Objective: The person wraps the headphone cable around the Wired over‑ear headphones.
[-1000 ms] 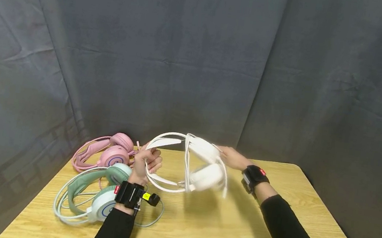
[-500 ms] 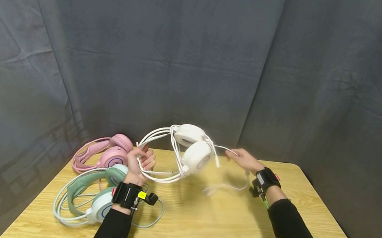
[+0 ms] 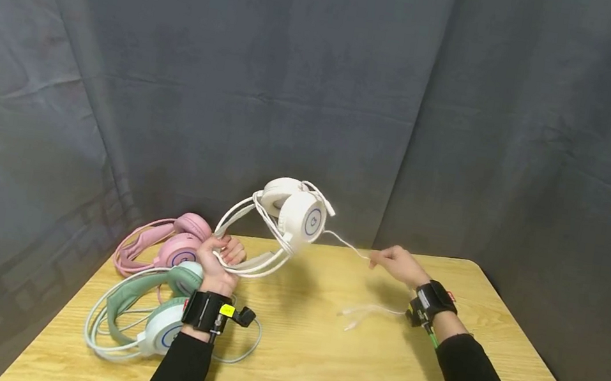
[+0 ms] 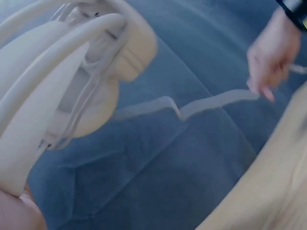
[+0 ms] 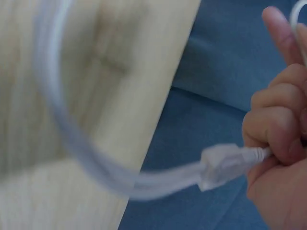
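Observation:
A white headset (image 3: pixel 302 216) is held up above the table by my left hand (image 3: pixel 221 260), whose fingers curl round its headband. Cable is wound about the sides of the headset, and a short microphone boom (image 3: pixel 323 198) sticks out by the ear cups. My right hand (image 3: pixel 401 265) grips the white cable (image 3: pixel 345 242), which runs across from the ear cup. In the right wrist view a cable splitter (image 5: pixel 225 165) pokes out below the curled fingers. From it the plug ends (image 3: pixel 355 316) dangle over the table, blurred.
On the left of the wooden table (image 3: pixel 350 377) lie a pink headset (image 3: pixel 175 254) and, nearer, a green and white headset (image 3: pixel 163 320), partly behind my left forearm. Grey curtains (image 3: pixel 262 82) surround the table at the back and sides.
My left hand has tilted the white headset upward, its ear cups moving up and left. The right hand has moved away rightward, drawing out the cable between them; its plug ends now hang free.

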A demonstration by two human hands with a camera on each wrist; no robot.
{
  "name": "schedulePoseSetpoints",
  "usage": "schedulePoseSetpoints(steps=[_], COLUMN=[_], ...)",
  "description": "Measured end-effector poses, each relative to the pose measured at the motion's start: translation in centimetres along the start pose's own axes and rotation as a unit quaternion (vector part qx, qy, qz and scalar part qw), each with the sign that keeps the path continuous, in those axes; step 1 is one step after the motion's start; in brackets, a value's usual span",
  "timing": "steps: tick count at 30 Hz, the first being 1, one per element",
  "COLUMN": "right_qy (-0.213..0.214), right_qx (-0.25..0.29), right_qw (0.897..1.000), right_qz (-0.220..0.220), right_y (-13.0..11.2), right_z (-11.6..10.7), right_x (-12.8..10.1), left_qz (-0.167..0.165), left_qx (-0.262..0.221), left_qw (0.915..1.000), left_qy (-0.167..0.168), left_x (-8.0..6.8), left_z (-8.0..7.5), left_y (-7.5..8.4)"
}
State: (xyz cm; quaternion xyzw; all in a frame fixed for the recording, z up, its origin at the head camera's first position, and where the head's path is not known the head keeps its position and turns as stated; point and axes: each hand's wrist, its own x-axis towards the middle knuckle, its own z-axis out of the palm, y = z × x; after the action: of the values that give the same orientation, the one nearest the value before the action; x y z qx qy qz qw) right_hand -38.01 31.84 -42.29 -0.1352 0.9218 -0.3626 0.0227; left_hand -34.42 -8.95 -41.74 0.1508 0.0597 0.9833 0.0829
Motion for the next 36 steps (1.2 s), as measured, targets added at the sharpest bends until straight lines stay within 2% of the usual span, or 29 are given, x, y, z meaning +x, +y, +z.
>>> schedulePoseSetpoints(steps=[5, 12, 17, 21, 24, 26, 28, 31, 36], right_qy=[-0.006, -0.051, -0.045, -0.042, -0.041, -0.042, -0.047, -0.055, -0.081], right_qx=[-0.070, -0.121, -0.187, -0.218, -0.236, -0.245, -0.242, -0.235, -0.221], right_qw=[0.997, 0.990, 0.979, 0.970, 0.960, 0.955, 0.952, 0.951, 0.947], right_qz=[-0.023, -0.050, -0.070, -0.101, -0.143, -0.162, -0.178, -0.195, -0.219], right_y=[-0.4, -3.1, -5.2, -6.9, -8.0, -8.6, -9.1, -10.0, -11.3], right_z=[1.8, 4.6, 5.7, 5.7, 5.6, 5.5, 5.4, 5.3, 5.2], right_x=[-0.7, -1.6, -1.9, -2.2, -2.4, -2.4, -2.5, -2.7, -3.2], left_qz=[-0.002, 0.021, 0.050, 0.086, 0.126, 0.157, 0.194, 0.239, 0.291], left_qx=[-0.059, -0.063, -0.077, -0.060, -0.014, 0.024, 0.066, 0.117, 0.185], left_qw=[0.9983, 0.9972, 0.9948, 0.9933, 0.9900, 0.9838, 0.9734, 0.9545, 0.9231], left_qy=[0.002, 0.034, 0.046, 0.050, 0.063, 0.082, 0.102, 0.135, 0.171], left_x=[-0.3, -0.3, -0.3, -0.1, 0.2, 0.5, 0.7, 0.8, 0.8], left_z=[0.0, 0.4, 0.5, 0.7, 1.0, 1.2, 1.3, 1.3, 0.9], left_y=[0.0, -0.4, -0.5, -0.6, -0.8, -0.9, -1.1, -1.2, -1.5])
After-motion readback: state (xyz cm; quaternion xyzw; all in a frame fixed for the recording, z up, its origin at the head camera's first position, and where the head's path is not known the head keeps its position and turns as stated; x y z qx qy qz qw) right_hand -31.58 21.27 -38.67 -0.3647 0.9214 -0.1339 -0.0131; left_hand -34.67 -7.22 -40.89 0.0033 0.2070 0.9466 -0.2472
